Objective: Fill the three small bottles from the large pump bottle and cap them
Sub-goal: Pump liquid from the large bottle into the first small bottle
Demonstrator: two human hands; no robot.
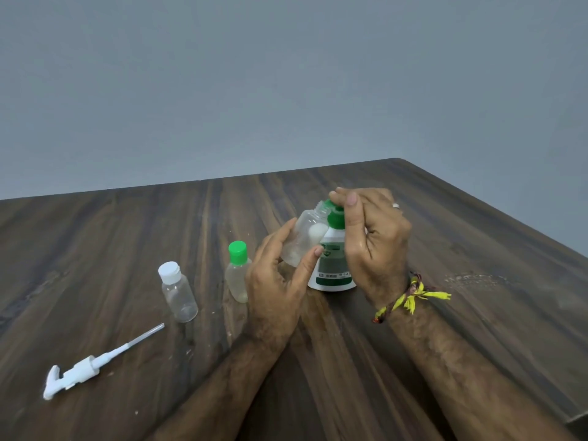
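pump head (76, 374): lying flat near the table's (477, 237) left edge, tube pointing toward the middle; off the big bottle, so filling looks to be by pouring, not pumping
white-cap bottle (178, 292): upright, just right of the pump tube tip; cap on; looks empty or close to it, can't tell for sure
green-cap bottle (238, 275): upright, between the white-cap bottle and the left hand; capped; pale liquid inside, so probably done
left hand (280, 281): fingers and thumb curled round the open bottle, holding it off the table
open bottle (307, 237): clear, tilted, neck up and to the right, threads bare, no cap on; fill level unclear, body looks cloudy
green cap (334, 214): right at the open bottle's neck, touching or nearly so; pinched from above
right hand (372, 237): fingertips closed on the green cap; ring on one finger; thread band (410, 296) on the wrist
big bottle (332, 268): white with green label, upright toward the middle of the table, behind the two hands; its top is hidden by the cap and fingers
wet patch (477, 278): smear on the wood toward the right edge
step: capping the third small bottle, my read
next: line the cap square on the threads, twist down while the left hand keeps the bottle steady; fingers look wet, so slip and cross-threading are the risks; then stand it by the other two; check the white-cap bottle still needs filling
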